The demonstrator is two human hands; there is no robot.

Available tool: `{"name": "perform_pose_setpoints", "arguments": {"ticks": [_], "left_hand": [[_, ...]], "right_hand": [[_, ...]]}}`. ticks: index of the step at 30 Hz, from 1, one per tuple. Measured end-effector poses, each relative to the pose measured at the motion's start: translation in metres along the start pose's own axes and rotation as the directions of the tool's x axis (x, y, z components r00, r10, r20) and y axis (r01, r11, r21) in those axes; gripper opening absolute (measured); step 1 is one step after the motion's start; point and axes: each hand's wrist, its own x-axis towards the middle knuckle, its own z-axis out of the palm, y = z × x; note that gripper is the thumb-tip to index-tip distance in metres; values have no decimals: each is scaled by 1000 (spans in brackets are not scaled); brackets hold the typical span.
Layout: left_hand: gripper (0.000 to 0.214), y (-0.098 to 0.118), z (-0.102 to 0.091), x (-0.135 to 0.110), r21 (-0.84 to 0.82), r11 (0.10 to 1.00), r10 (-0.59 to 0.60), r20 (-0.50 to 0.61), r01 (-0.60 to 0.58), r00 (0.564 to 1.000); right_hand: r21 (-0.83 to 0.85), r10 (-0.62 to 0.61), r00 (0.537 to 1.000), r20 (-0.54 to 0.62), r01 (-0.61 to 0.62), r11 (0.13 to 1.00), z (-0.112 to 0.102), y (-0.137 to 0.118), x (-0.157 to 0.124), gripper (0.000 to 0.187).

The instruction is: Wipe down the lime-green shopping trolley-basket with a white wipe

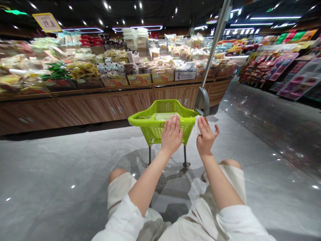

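A small bright green plastic shopping cart [142,121] stands in front of my knees, its basket having lattice walls. My left hand [172,135] lies on the middle of the handle, fingers together and stretched flat over the clear panel [160,116]. With my right hand [206,135] I press a folded white tissue or cloth [197,125] against the handle's right end. The little finger of that hand sticks out to the side. A metal pole [213,47] rises from a grey bracket [202,100] at the cart's right side.
A wood-panelled display counter [100,108] with bagged snacks in boxes runs across behind the cart. Racks of packaged goods [260,67] stand at the right. A price sign [46,22] hangs upper left. Grey glossy floor [75,160] surrounds the cart.
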Motion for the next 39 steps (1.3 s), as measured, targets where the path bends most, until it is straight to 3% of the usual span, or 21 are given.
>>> {"name": "perform_pose_setpoints", "arguments": {"ticks": [2, 5, 8, 12, 15, 20, 23, 26, 30, 34, 36, 39], "left_hand": [[63, 1, 2, 0, -6, 1000, -6, -5, 6, 1000], [65, 1, 3, 0, -18, 1000, 1, -11, -1, 1000], [65, -2, 1, -1, -20, 1000, 7, -5, -7, 1000], [61, -1, -1, -1, -6, 1000, 4, -6, -4, 1000], [61, 1, 1, 0, -1, 1000, -4, -9, 4, 1000], [66, 1, 5, 2, -19, 1000, 4, -11, -4, 1000], [64, -1, 5, 2, -18, 1000, 11, -8, -11, 1000], [62, -1, 6, 4, -15, 1000, 12, -7, -13, 1000], [63, 2, 12, 9, -30, 1000, -2, -11, 2, 1000], [65, 2, 15, 12, -35, 999, -5, -10, 5, 1000], [64, 1, 15, 13, -28, 1000, -5, -12, 4, 1000], [63, 1, 15, 14, -12, 1000, -2, -13, 2, 1000]], "right_hand": [[12, 3, 1000, 12, -3, 1000, 6, -10, 0, 78], [81, -115, 988, 103, 107, 991, 10, -31, 3, 77], [138, -212, 968, 131, 194, 971, 5, -30, 5, 75], [90, -171, 981, 92, 162, 983, -1, -6, 3, 77], [52, -74, 997, 14, 73, 996, 3, -8, 3, 77], [95, -202, 972, 118, 191, 977, 8, -30, 12, 75], [83, -235, 961, 143, 225, 971, 4, -16, 14, 74], [21, -146, 985, 93, 144, 989, 6, 5, 12, 75], [-7, -31, 999, 29, 32, 999, 16, -3, 12, 74], [38, -148, 979, 140, 144, 989, 16, -17, 18, 71], [47, -206, 960, 187, 201, 978, 10, -7, 19, 72], [12, -177, 966, 187, 178, 984, 4, 17, 18, 74]]}}
